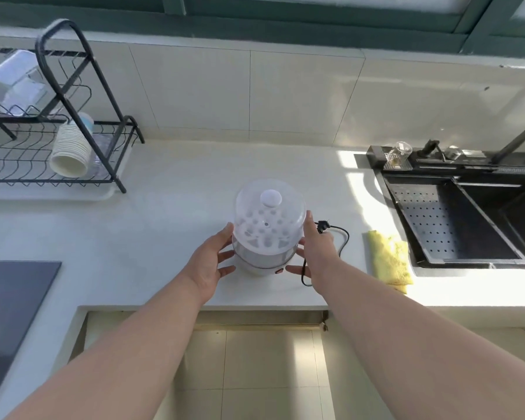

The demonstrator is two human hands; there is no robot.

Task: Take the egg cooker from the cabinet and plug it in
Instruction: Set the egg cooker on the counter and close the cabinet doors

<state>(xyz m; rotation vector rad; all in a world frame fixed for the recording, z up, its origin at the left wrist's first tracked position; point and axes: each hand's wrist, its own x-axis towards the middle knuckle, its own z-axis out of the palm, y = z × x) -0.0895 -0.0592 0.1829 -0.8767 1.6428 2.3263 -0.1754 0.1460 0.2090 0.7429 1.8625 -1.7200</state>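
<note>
On the counter (pixel 164 225) the egg cooker (pixel 269 234) stands upright between the left grip (pixel 212 259) and right grip (pixel 315 253), both spread with straight fingers touching its sides, so placing looks done, and next its plug (pixel 321 226), just beyond the right grip, wants pinching up and a socket found.

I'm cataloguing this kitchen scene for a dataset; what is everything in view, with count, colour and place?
countertop: one, white, across the view
egg cooker: one, white base with clear lid, middle of the countertop
power cord: one, black, loose on countertop right of egg cooker
sink: one, black, right
cloth: one, yellow, beside sink
glass: one, clear, sink's back ledge
dish rack: one, black, back left
cup stack: one, white, on dish rack
cooktop: one, dark, front left
left hand: one, at egg cooker's left side
right hand: one, at egg cooker's right side
</note>
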